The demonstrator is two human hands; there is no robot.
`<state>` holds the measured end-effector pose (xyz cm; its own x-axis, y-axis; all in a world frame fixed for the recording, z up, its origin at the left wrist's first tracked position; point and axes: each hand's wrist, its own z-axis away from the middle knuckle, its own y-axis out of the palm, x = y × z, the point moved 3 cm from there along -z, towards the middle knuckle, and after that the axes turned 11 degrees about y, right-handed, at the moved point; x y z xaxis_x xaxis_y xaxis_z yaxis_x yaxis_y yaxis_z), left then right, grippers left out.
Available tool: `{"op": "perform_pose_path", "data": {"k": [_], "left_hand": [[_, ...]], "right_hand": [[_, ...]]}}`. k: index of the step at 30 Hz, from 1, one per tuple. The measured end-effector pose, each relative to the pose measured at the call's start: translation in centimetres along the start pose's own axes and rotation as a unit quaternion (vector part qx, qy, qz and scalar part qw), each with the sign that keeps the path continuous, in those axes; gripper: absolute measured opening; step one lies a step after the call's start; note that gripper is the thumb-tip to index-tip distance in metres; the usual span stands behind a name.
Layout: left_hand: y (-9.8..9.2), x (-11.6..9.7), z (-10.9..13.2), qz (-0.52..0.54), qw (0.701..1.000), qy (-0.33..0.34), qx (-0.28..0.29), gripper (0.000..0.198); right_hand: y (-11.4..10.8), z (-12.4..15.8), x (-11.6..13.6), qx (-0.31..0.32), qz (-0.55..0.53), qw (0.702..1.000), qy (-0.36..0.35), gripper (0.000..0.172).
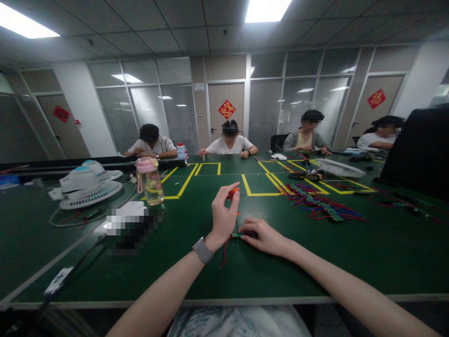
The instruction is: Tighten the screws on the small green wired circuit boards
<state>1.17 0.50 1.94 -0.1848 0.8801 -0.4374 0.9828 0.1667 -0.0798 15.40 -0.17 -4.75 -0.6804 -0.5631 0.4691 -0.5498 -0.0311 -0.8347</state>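
My left hand (pixel 221 217), with a watch on its wrist, is closed around the orange handle of a screwdriver (pixel 234 192). The tool stands nearly upright, its thin dark shaft running down to a small green circuit board (pixel 236 235) low over the tabletop. Whether the tip touches the board is too small to tell. Fingers of my right hand (pixel 262 236) pinch the board's right end. Dark wires show beneath those fingers, and a red wire (pixel 225 255) trails from the board toward me.
Many wired circuit boards (pixel 315 201) lie in a row at right, near a black screen (pixel 417 154). At left are a pink-lidded bottle (pixel 150 182), white fan parts (pixel 89 189) and a cable. Several people sit across the green table (pixel 196 276), which has yellow tape outlines.
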Motion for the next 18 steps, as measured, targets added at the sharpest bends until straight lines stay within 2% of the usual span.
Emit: {"op": "perform_pose_path", "data": {"k": [4, 10, 15, 18], "left_hand": [[-0.27, -0.25, -0.18, -0.059, 0.998, 0.026, -0.013, 0.019], [0.13, 0.34, 0.02, 0.043, 0.999, -0.019, 0.008, 0.032], [-0.23, -0.02, -0.14, -0.046, 0.999, 0.015, -0.016, 0.018], [-0.38, -0.14, -0.19, -0.044, 0.999, 0.026, -0.019, 0.023]], "right_hand": [[0.0, -0.02, 0.06, -0.002, 0.0, 1.0, 0.001, 0.018], [-0.01, 0.08, -0.04, -0.006, -0.006, 1.0, -0.007, 0.018], [-0.03, 0.12, -0.02, -0.004, -0.007, 1.0, -0.006, 0.017], [-0.02, 0.09, -0.01, -0.005, -0.003, 1.0, -0.005, 0.018]]}}
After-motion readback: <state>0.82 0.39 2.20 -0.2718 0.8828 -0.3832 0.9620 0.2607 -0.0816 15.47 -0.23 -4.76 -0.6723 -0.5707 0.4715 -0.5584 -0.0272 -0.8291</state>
